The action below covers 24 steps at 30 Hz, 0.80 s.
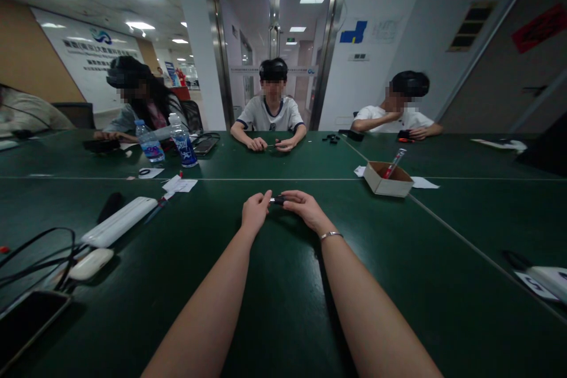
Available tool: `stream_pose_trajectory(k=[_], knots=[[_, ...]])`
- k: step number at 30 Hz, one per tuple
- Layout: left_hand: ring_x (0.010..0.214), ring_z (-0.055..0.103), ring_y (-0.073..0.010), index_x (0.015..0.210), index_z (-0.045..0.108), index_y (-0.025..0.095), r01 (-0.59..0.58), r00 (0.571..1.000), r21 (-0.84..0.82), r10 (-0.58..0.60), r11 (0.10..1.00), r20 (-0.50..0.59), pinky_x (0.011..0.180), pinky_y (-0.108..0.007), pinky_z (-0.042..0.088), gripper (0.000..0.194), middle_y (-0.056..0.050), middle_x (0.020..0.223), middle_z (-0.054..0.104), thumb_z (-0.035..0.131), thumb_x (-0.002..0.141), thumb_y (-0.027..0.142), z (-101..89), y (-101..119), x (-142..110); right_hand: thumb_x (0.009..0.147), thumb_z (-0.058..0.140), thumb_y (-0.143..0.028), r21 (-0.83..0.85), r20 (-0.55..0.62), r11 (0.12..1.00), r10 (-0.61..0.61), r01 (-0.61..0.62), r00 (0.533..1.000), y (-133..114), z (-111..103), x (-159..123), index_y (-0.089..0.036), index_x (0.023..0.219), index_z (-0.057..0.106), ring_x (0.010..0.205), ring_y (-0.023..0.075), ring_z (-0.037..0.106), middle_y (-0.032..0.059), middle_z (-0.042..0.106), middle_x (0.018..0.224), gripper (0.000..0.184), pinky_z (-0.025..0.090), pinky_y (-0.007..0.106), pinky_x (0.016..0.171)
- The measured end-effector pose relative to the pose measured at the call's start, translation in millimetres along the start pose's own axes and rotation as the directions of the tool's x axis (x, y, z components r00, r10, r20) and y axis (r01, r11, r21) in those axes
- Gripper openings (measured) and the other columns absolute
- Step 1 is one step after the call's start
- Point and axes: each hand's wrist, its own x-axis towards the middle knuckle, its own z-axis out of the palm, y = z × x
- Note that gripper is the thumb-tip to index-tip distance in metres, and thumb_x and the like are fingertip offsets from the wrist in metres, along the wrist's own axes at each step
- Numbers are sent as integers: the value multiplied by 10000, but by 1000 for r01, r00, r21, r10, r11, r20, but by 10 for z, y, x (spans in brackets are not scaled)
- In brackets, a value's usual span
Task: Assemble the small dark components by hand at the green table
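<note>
My left hand (254, 211) and my right hand (305, 208) meet just above the dark green table (283, 307). Between their fingertips they pinch a small black object (277, 200), too small to name. Both hands have their fingers curled closed around its ends. A thin metal bracelet (331, 235) circles my right wrist. Both forearms stretch out from the bottom edge of the view.
An open cardboard box (388, 179) with a red-tipped tool stands right of my hands. To the left lie a white power strip (119, 221), a white mouse (91, 263), black cables, a phone (26, 322) and two water bottles (182, 142). Three people sit across the table.
</note>
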Motion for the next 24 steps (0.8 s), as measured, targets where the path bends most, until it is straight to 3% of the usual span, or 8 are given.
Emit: stream_pose_trajectory(k=[7,13,19,24], knots=[[537,523,-126,714,559,176,-43,995,-181,59,982,82,526,-227,389,372,7,593,564,556,828,530,57,-95,57,604,875,-327,29,-79,999,39,-37,996,-1,17,16,-163,919,725,680,156,660,56,694,813,385,543,234,615],[784,602,-153,869,617,177,-202,969,-284,234,937,82,736,-260,479,180,-38,842,641,671,775,320,44,-4,24,639,867,-333,42,-120,999,35,-30,992,6,12,15,-159,907,718,630,153,653,48,680,751,352,516,218,544],[793,619,-179,889,655,166,-126,982,-265,157,956,100,727,-287,498,162,-64,847,663,674,770,274,26,24,8,646,871,-320,49,-127,998,42,-36,991,15,3,21,-152,891,718,623,150,645,54,677,740,334,519,222,553],[656,598,-156,860,669,146,-87,987,-314,125,946,103,638,-269,480,282,-42,710,647,719,720,386,59,-28,46,616,883,-333,40,-126,999,38,-33,991,26,-9,26,-155,892,726,615,152,637,53,677,748,363,514,231,542]])
